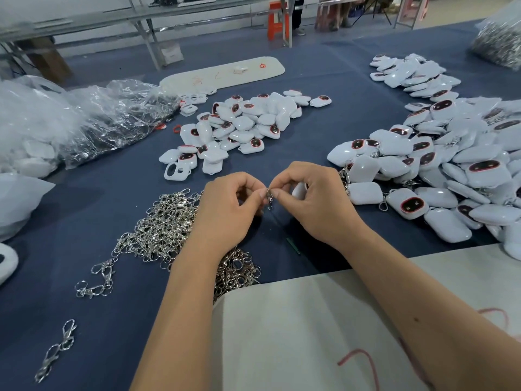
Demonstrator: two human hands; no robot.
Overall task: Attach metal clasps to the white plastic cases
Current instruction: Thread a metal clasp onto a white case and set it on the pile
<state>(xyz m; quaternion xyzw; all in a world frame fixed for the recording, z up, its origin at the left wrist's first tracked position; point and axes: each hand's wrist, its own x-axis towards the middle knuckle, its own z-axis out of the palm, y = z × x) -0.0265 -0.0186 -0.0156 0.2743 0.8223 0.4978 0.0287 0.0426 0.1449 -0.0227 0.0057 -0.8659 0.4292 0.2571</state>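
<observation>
Your left hand (pixel 225 210) and right hand (pixel 313 201) meet over the blue table (pixel 282 165), both pinching one small metal clasp (pixel 270 197) between thumb and fingertips. A white case (pixel 299 190) sits tucked in your right palm, mostly hidden. The loose clasp pile (pixel 166 230) lies near left, under your left wrist. Bare cases (pixel 242 125) are heaped far center; cases with clasps (pixel 439 170) are piled at right.
</observation>
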